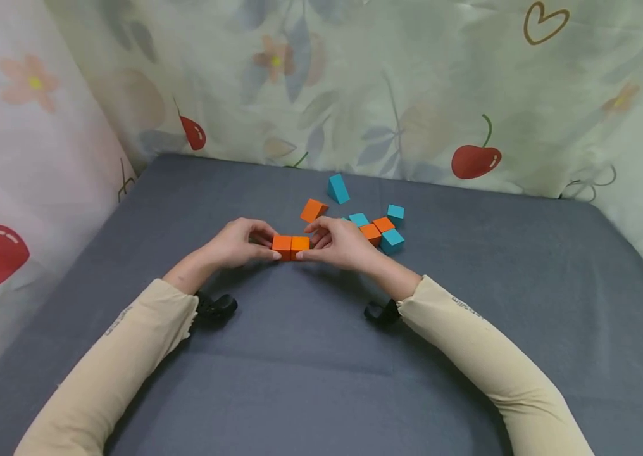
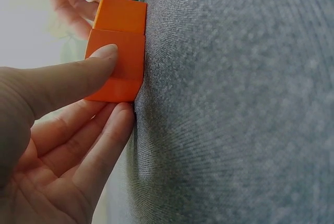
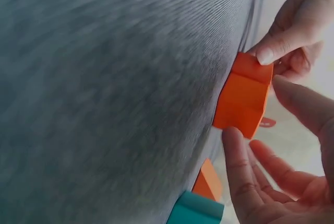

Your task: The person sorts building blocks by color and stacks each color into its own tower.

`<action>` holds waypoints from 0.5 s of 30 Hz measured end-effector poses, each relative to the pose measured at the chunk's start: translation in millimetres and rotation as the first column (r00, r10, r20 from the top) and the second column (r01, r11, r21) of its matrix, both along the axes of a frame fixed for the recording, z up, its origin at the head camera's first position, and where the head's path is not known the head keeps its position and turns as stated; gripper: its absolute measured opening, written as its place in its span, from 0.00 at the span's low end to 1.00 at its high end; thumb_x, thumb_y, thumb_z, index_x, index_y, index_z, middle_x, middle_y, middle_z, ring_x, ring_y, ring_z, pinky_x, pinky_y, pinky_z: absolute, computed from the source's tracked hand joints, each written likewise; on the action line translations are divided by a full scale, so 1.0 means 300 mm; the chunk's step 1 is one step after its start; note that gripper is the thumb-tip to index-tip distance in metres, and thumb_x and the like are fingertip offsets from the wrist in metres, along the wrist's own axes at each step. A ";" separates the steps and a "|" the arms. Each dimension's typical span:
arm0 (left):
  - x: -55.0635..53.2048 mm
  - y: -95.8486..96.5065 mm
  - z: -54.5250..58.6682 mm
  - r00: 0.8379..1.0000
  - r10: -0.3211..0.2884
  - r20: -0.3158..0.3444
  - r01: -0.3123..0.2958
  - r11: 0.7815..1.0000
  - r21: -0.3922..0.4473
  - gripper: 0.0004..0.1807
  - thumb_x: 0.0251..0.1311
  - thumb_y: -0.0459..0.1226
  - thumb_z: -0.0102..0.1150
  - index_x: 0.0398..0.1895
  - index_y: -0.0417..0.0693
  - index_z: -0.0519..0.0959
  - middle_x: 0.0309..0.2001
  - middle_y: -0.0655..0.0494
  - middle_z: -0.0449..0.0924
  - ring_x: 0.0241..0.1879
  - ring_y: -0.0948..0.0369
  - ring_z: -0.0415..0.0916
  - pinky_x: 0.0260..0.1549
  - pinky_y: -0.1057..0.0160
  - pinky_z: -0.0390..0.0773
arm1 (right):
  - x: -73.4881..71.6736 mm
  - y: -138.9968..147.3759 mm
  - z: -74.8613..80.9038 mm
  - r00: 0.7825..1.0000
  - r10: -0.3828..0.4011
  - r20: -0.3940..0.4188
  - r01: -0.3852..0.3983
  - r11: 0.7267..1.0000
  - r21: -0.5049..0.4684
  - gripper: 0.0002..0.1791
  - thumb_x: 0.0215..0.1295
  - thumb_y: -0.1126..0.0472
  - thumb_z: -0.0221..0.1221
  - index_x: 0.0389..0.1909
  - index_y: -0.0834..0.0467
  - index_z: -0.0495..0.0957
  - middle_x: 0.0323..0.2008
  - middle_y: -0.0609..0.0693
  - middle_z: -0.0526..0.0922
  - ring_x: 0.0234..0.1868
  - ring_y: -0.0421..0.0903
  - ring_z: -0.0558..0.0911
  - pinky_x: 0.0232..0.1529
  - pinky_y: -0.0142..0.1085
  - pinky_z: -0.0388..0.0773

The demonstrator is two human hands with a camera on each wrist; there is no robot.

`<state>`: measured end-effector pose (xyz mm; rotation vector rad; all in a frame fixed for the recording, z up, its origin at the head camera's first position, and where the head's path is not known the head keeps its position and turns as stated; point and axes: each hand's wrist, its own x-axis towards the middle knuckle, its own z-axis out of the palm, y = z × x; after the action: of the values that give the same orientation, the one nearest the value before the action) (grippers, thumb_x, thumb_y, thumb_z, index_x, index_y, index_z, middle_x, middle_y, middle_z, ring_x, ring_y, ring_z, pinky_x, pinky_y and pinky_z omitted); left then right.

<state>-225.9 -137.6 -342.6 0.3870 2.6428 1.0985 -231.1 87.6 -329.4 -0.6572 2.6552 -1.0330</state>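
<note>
Two orange blocks (image 1: 282,247) stand side by side on the grey cloth, their near faces almost flush. My left hand (image 1: 240,242) pinches the left block; in the left wrist view its thumb (image 2: 104,59) lies on the near face, fingertips at the outer end. At the right block (image 1: 300,244) is my right hand (image 1: 341,244), fingers spread. In the right wrist view, one fingertip (image 3: 230,134) meets that block's outer end, while the thumb (image 3: 284,89) is at its upper edge, off the near face.
Behind the right hand lie an orange wedge (image 1: 313,210) and a blue wedge (image 1: 338,189). Several blue and orange blocks (image 1: 383,225) cluster to its right, including a blue cube (image 1: 392,241). A patterned curtain (image 1: 355,82) borders the grey-covered table (image 1: 310,380).
</note>
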 end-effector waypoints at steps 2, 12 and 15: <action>-0.002 0.001 0.000 1.000 0.000 0.003 0.000 1.000 0.003 0.20 0.58 0.38 0.66 0.53 0.40 0.78 0.50 0.45 0.80 0.49 0.51 0.77 0.51 0.52 0.76 | 0.001 0.014 -0.001 1.000 0.014 -0.003 -0.015 1.000 -0.026 0.28 0.56 0.53 0.68 0.55 0.62 0.75 0.43 0.55 0.82 0.40 0.46 0.82 0.45 0.34 0.80; -0.003 0.001 0.005 1.000 0.009 0.018 -0.009 1.000 -0.008 0.21 0.58 0.37 0.66 0.54 0.40 0.77 0.52 0.45 0.79 0.51 0.52 0.76 0.52 0.53 0.75 | -0.005 0.086 0.011 0.991 -0.028 -0.132 0.019 0.998 -0.066 0.18 0.57 0.56 0.68 0.46 0.61 0.81 0.40 0.53 0.82 0.39 0.46 0.79 0.44 0.38 0.79; -0.002 -0.001 0.007 1.000 0.002 0.019 -0.002 1.000 -0.006 0.21 0.58 0.37 0.66 0.54 0.40 0.77 0.52 0.44 0.79 0.51 0.52 0.76 0.52 0.53 0.75 | -0.011 0.105 0.013 0.987 -0.044 -0.153 0.037 0.998 -0.049 0.17 0.57 0.56 0.68 0.46 0.60 0.82 0.43 0.55 0.81 0.43 0.49 0.78 0.47 0.41 0.77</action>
<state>-226.4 -137.8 -340.4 0.3710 2.6300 1.0896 -234.3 119.1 -325.4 -0.7222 2.7946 -1.1000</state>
